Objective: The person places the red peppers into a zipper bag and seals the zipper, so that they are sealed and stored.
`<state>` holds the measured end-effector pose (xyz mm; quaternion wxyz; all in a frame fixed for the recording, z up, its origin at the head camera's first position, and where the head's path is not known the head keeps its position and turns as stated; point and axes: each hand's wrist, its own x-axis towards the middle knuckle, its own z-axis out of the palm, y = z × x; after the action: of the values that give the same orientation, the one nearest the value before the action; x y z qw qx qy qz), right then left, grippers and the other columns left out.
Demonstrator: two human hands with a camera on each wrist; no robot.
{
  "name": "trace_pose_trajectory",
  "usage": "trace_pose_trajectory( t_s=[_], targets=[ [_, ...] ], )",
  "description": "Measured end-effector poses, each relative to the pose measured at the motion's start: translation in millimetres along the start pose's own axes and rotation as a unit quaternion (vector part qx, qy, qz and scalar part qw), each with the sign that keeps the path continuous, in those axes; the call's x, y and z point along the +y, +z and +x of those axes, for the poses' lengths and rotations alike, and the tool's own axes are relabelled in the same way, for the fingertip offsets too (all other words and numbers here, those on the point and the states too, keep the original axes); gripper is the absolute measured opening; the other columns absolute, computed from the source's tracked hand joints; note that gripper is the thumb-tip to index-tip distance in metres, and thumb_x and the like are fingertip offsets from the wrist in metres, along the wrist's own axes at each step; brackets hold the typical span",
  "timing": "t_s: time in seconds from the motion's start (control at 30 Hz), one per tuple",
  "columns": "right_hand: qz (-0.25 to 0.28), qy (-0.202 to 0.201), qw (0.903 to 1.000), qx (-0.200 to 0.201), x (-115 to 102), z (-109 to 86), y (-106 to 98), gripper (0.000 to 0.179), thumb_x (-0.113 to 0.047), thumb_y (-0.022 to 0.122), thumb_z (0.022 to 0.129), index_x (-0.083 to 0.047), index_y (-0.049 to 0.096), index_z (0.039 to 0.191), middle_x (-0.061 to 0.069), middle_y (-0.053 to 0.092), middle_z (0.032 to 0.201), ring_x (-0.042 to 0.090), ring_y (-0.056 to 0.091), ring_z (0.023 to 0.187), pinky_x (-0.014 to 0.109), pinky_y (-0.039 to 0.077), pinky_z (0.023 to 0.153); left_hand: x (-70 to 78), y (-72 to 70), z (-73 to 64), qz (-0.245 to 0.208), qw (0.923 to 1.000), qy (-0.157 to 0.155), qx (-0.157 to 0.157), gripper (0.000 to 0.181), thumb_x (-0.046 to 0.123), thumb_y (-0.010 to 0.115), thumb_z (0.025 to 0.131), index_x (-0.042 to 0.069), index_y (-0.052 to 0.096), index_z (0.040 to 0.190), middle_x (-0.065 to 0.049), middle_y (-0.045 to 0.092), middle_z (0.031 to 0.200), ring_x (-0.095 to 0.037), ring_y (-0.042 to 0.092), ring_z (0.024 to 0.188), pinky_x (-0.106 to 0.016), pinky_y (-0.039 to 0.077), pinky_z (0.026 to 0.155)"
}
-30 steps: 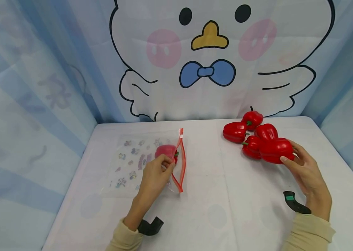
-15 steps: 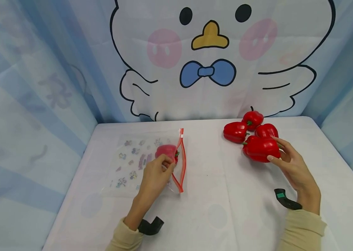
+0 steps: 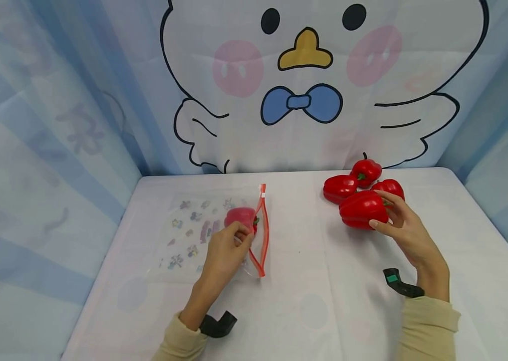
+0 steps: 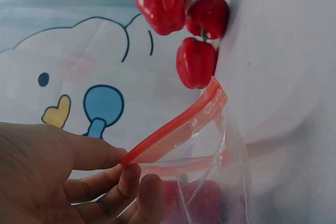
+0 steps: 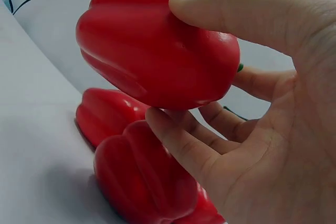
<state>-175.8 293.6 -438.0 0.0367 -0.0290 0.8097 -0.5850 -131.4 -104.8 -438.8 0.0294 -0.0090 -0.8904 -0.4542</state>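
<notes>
My left hand (image 3: 227, 250) pinches the red zip edge (image 4: 173, 132) of a clear, patterned zip bag (image 3: 177, 250), whose mouth gapes to the right. Inside the bag, close to the mouth, lies a red bell pepper (image 3: 238, 216). My right hand (image 3: 412, 240) grips another red bell pepper (image 5: 152, 45) between thumb and fingers, its green stem toward the palm. In the right wrist view this pepper is raised above other red bell peppers (image 5: 144, 171). From the head view it hides part of the group behind it.
Several bell peppers (image 3: 339, 188) are grouped at the back right of the white-covered table (image 3: 299, 301). Behind the table hangs a curtain (image 3: 299, 145) with a cartoon figure. Black curved pieces (image 3: 218, 325) are worn at both wrists.
My right hand has carried its bell pepper leftward, across the front of the group. The left hand keeps its pinch on the bag edge and has hardly moved.
</notes>
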Motion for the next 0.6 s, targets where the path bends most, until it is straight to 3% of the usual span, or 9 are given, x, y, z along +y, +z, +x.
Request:
trace_pose_trajectory(
  t_s=[0.27,0.5,0.6],
  targets=[
    [0.01,-0.021,0.9989,-0.04,-8,6.9,20,0.08,-0.012,0.074,0.096,-0.028,0.031,0.161,0.01,0.031,0.161,0.012,0.036,0.139,0.009,0.052,0.092,-0.3,0.2,0.6,0.008,1.0,0.002,0.002,0.011,0.015,0.072,0.098,0.007,0.071,0.106,-0.006,0.07,0.091,-0.014,0.057,0.072,-0.019,0.05,0.06],
    [-0.011,-0.03,0.9968,-0.073,-10,16.1,42,0.084,-0.014,0.08,0.091,-0.021,0.031,0.159,0.014,0.032,0.163,0.039,0.03,0.152,0.008,0.049,0.097,-2.5,1.3,1.0,-0.006,1.0,0.002,-0.005,0.011,0.016,0.072,0.098,0.008,0.07,0.106,-0.005,0.07,0.091,-0.014,0.057,0.069,-0.02,0.052,0.058],
    [-0.011,-0.035,0.9953,-0.09,-10,19.2,54,0.084,-0.014,0.081,0.09,-0.018,0.031,0.157,0.016,0.033,0.164,0.043,0.029,0.154,0.01,0.049,0.098,-4.9,1.4,1.5,-0.025,0.9995,0.002,-0.017,0.011,0.015,0.072,0.098,0.008,0.07,0.105,-0.006,0.068,0.09,-0.014,0.057,0.065,-0.021,0.052,0.055]
  ],
)
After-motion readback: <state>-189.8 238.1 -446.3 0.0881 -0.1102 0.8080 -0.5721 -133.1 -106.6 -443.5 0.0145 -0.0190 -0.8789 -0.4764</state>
